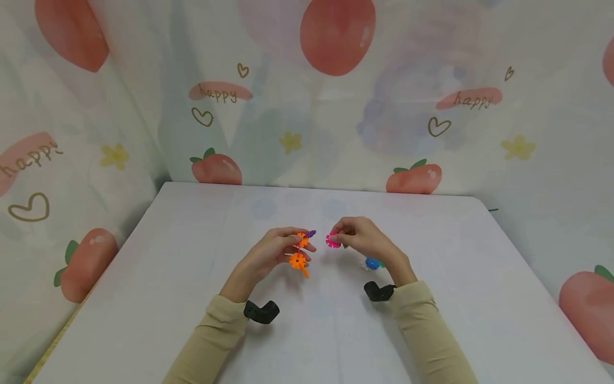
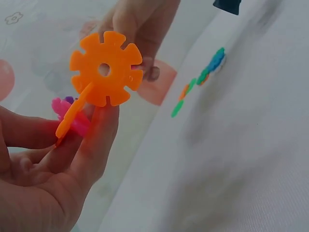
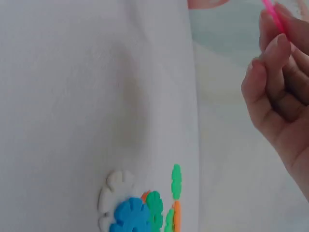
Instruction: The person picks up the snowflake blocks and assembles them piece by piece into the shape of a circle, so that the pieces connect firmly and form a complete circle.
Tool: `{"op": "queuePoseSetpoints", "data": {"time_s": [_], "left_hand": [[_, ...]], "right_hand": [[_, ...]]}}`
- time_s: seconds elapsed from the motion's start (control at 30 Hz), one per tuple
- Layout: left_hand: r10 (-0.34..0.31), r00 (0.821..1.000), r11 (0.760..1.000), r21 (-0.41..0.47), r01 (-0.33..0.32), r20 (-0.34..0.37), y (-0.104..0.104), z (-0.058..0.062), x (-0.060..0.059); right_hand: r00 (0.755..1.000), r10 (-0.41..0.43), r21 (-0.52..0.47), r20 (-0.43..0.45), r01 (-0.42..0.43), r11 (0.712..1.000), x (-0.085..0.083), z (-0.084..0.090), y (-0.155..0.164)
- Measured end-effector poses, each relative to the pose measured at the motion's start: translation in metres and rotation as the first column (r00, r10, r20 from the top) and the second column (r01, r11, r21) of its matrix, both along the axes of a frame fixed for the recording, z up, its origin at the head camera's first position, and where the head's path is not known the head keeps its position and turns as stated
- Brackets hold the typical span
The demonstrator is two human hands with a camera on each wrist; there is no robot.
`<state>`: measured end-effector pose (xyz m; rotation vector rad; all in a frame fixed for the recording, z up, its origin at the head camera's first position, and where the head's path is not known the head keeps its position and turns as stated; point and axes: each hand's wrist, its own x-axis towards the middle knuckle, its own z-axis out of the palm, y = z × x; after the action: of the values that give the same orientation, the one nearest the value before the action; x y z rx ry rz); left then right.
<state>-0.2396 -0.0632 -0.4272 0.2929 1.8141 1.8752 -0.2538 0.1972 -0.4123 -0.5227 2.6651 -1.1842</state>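
My left hand (image 1: 283,246) grips a small cluster of slotted plastic discs (image 1: 299,253): orange ones joined edge to edge and a purple one at the top. The left wrist view shows an orange disc (image 2: 106,68) up close, held at my fingertips (image 2: 99,130). My right hand (image 1: 357,239) pinches a single pink disc (image 1: 332,240) a short way right of the cluster, apart from it. In the right wrist view only the pink disc's edge (image 3: 273,14) shows above my curled fingers (image 3: 270,63).
A loose pile of discs (image 1: 371,263), blue, white, green and orange, lies on the white table (image 1: 168,256) under my right wrist; the same pile (image 3: 140,208) shows in the right wrist view. Printed fabric walls (image 1: 307,96) close in the back and sides.
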Motion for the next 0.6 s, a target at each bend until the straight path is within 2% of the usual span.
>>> {"op": "queuePoseSetpoints", "data": {"time_s": [0.2, 0.43, 0.6], "left_hand": [[-0.025, 1.0, 1.0, -0.017, 0.025, -0.007, 0.001, 0.0, 0.001], [-0.054, 0.998, 0.998, -0.01, 0.054, -0.026, 0.002, 0.0, 0.001], [-0.068, 0.997, 0.997, -0.037, 0.066, -0.048, 0.003, -0.002, 0.0]], "right_hand": [[0.999, 0.035, -0.124, -0.002, -0.035, 0.992, 0.002, 0.001, -0.011], [0.999, 0.039, -0.144, -0.028, -0.043, 0.989, 0.001, -0.003, -0.016], [0.998, 0.059, -0.176, -0.007, -0.06, 0.983, 0.002, -0.002, -0.016]]}}
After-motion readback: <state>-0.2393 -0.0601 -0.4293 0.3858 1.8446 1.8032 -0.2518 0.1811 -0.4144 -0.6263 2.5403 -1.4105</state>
